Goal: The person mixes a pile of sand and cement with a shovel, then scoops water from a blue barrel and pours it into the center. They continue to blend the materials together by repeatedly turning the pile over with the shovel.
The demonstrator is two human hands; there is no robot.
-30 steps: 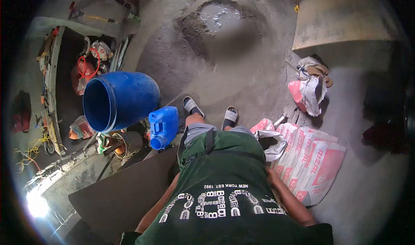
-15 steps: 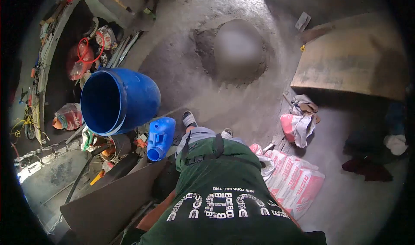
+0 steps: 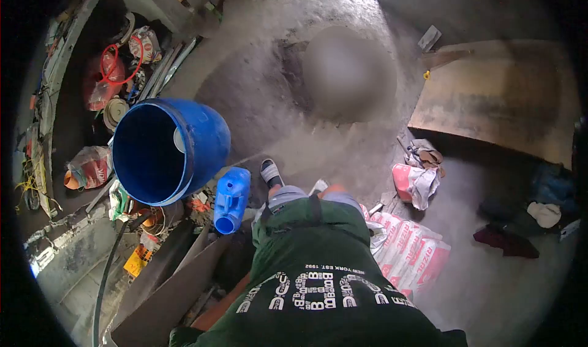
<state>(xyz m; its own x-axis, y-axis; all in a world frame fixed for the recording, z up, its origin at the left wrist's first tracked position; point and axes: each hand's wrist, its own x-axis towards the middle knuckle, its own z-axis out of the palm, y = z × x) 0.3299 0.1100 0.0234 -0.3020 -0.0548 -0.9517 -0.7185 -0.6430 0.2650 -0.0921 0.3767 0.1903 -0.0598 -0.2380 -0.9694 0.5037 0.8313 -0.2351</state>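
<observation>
Neither of my hands shows; only a bare forearm (image 3: 223, 304) comes out at the left side of my green shirt (image 3: 306, 255). A large blue barrel (image 3: 208, 142) with a wide dark opening stands left of my feet. Beside it is a smaller blue jug (image 3: 233, 194) with its top cut open. In front of my feet a heap of grey powder or mix (image 3: 294, 71) lies on the floor, partly covered by a blurred round patch. Something pale and round (image 3: 179, 140) shows inside the barrel's opening.
Red-and-white sacks (image 3: 407, 243) lie on the right, with a crumpled sack (image 3: 416, 181) farther forward. A wooden board (image 3: 490, 96) leans at the right. Clutter and a red hose loop (image 3: 110, 77) are at the left, above a yellow crate (image 3: 138, 260) and broken blocks.
The view has shifted slightly. My feet have moved a little, and the pale round thing in the barrel's opening has come into sight. More of the yellow crate shows.
</observation>
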